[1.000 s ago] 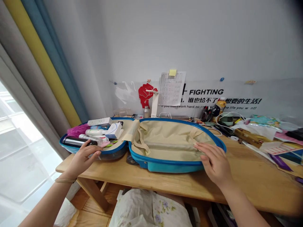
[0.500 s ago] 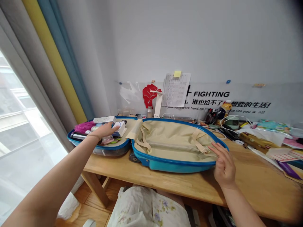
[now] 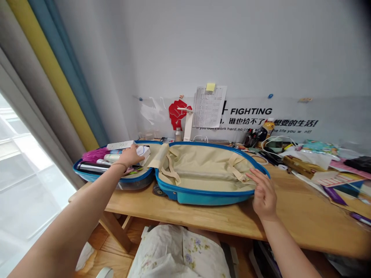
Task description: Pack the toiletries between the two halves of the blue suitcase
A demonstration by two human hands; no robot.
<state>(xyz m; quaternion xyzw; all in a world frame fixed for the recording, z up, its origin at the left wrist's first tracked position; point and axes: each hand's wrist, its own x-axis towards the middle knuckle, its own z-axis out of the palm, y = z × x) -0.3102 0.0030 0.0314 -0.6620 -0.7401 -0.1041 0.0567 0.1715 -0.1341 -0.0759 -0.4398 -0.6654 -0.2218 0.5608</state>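
Note:
An open blue hard-shell suitcase [image 3: 203, 195] lies flat on the desk, with its beige fabric lining [image 3: 203, 162] and crossed straps showing in the right half. My left hand [image 3: 129, 156] reaches over the packed left half, its fingertips at a white and blue box [image 3: 144, 151]. A long white carton [image 3: 117, 145], a pink fluffy item [image 3: 92, 155], a black case [image 3: 92, 167] and several toiletry tubes lie around that hand. My right hand [image 3: 263, 195] sits at the suitcase's right rim, fingers spread and holding nothing.
The wooden desk [image 3: 290, 216] carries papers, cables, a bottle and pouches at the right. A metal bottle and a white lamp stand behind the suitcase, by a wall poster. A curtain and bright window are at the left. Floral cloth lies below the desk edge.
My left hand has moved from the suitcase's front rim back over the packed items to the white and blue box. My right hand has lifted its fingers from the rim. The view has shifted slightly.

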